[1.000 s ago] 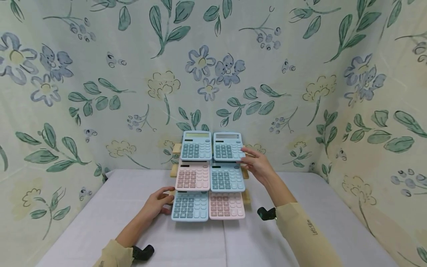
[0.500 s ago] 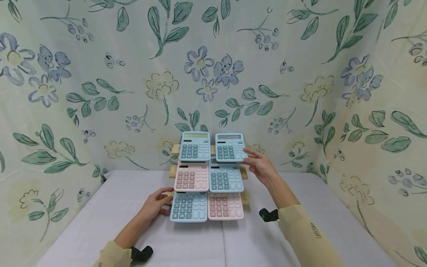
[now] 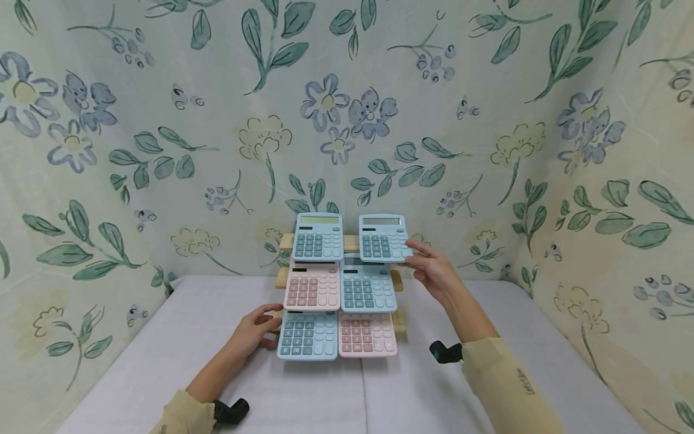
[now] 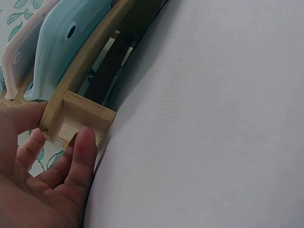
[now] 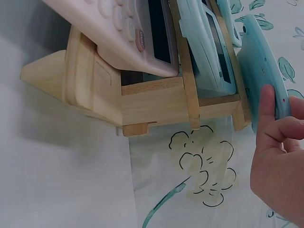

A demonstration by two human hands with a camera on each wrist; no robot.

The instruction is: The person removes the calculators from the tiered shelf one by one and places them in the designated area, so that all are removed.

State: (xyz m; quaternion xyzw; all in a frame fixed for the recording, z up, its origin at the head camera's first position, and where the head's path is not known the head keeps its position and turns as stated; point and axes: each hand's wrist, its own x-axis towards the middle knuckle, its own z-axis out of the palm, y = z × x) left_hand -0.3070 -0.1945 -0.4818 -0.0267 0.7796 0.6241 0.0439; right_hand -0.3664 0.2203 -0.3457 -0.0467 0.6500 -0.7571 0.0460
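My right hand point(image 3: 435, 272) pinches the right edge of a light blue calculator point(image 3: 375, 247) at the top right of a tiered wooden rack point(image 3: 351, 242). In the right wrist view this calculator point(image 5: 266, 66) stands apart from the rack's back slat, with fingers on its back and edge. At the rack's lower left, my left hand point(image 3: 250, 335) grips the wooden end; the left wrist view shows thumb and fingers around that wooden corner point(image 4: 88, 108). Beside the held calculator is another blue one point(image 3: 318, 237).
Below, the middle tier bears a pink calculator point(image 3: 312, 286) and a blue calculator point(image 3: 368, 289). The bottom tier has a blue calculator point(image 3: 307, 336) and a pink calculator point(image 3: 367, 335). A white cloth point(image 3: 228, 295) covers the table; a floral curtain point(image 3: 347, 90) hangs behind.
My right hand has shifted right with the top-right blue calculator, widening the gap to its left neighbour and baring the slat between them. The left hand has stayed at the rack's end.
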